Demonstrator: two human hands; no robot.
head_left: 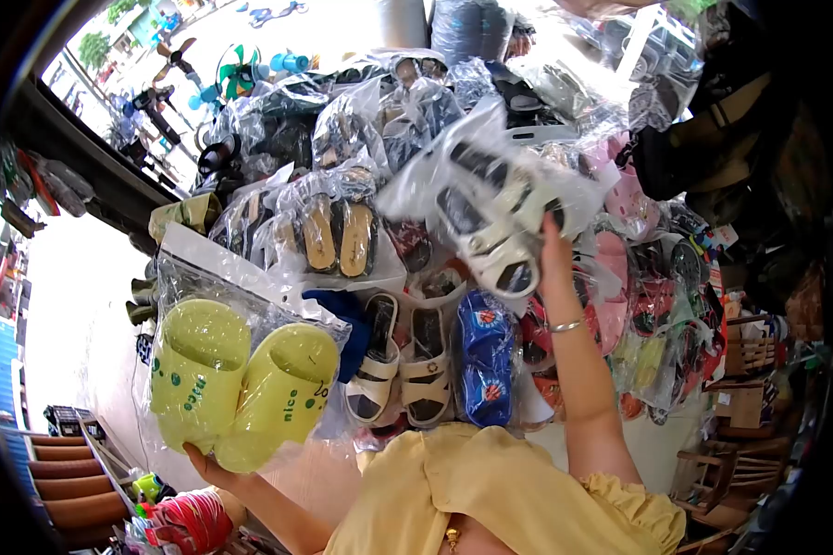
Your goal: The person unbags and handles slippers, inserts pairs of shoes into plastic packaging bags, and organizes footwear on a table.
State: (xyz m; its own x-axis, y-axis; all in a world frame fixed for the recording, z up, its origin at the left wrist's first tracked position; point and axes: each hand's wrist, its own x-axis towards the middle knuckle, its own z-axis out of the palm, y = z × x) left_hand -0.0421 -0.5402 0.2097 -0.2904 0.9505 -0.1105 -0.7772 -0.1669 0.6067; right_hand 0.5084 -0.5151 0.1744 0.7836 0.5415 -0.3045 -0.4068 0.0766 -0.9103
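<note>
My left hand (215, 470) holds a clear bag of yellow-green slippers (199, 388) from below, at the lower left; most of its fingers are behind the bag. Higher up and to the right, my right hand (555, 248) grips a pair of white sandals with dark insoles (491, 222) in a clear bag, raised over the pile. Between the two hands lie white and black sandals (426, 365) and blue slippers (487, 359). Tan-soled sandals (338, 236) in plastic sit behind them.
Bagged footwear (416, 111) is heaped across the back. Pink clogs and slippers (611, 268) lie at the right. Wooden racks (740, 398) stand at the far right, a brown slatted rack (79, 476) at the lower left. Dark bags (722, 139) hang at the upper right.
</note>
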